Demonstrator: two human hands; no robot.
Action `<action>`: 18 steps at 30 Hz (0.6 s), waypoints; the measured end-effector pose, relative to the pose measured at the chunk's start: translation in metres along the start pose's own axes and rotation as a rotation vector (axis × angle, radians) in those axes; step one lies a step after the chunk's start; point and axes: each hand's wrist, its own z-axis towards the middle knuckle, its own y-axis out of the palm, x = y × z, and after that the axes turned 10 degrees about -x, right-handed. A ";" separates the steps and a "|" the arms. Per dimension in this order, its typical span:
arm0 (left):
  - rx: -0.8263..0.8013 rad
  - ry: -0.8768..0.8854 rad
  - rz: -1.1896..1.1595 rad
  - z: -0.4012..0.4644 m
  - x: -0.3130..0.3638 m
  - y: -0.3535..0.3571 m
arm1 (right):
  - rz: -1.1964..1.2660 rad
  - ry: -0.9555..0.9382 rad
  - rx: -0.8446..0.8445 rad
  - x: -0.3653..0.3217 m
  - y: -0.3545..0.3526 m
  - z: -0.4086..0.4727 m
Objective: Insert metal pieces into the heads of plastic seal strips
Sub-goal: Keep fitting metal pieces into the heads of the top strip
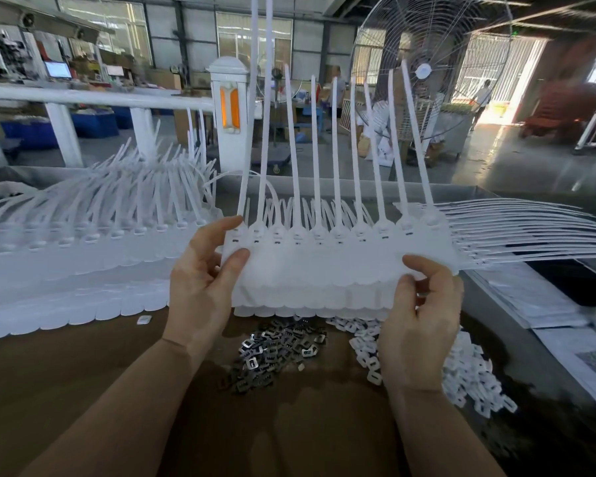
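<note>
A joined row of white plastic seal strips (324, 266) is held up above the brown table, tails pointing upward and fanned. Small dark metal pieces show in the slots of its heads (319, 235). My left hand (203, 280) grips the row's left end, thumb on the front, fingers behind. At the right end, my right hand (424, 315) pinches the tag edge between thumb and fingers. Below the row lies a heap of loose metal pieces (276, 352).
A pile of white plastic clips (461, 370) lies right of the metal heap. A long stack of seal strip rows (83, 253) covers the table's left. More strips (530, 232) fan out to the right. Papers (537, 304) lie at the right edge. A large fan (427, 70) stands behind.
</note>
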 end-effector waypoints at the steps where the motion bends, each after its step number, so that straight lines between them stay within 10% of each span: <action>1: 0.000 0.004 0.000 0.000 0.001 0.000 | 0.004 0.003 0.003 0.000 0.000 0.000; 18: -0.048 -0.303 0.070 0.000 -0.005 0.001 | 0.002 0.092 0.014 0.001 -0.002 0.002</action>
